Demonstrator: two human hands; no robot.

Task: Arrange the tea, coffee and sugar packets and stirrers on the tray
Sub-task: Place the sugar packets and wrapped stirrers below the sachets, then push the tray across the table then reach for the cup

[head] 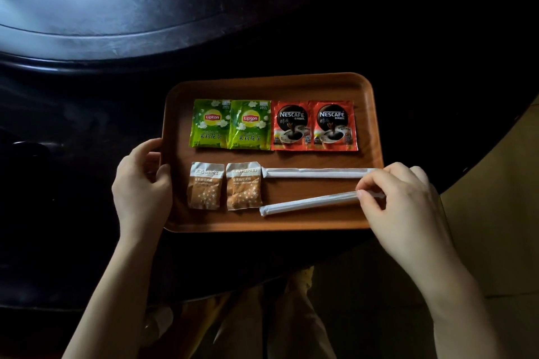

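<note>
A brown wooden tray (271, 87) lies on a dark table. Two green Lipton tea packets (230, 124) lie side by side in its back row, with two red Nescafe coffee packets (315, 125) to their right. In the front row are two brown sugar packets (224, 185). To their right an upper paper-wrapped stirrer (315, 173) lies straight. A lower stirrer (306, 203) lies slanted, and my right hand (402, 201) pinches its right end. My left hand (143, 183) grips the tray's left rim.
The dark round table (87, 183) has a raised glossy turntable (116, 9) at the back, catching light. The table's curved edge runs at the right, with tan floor (495, 198) beyond. My legs show below the table edge.
</note>
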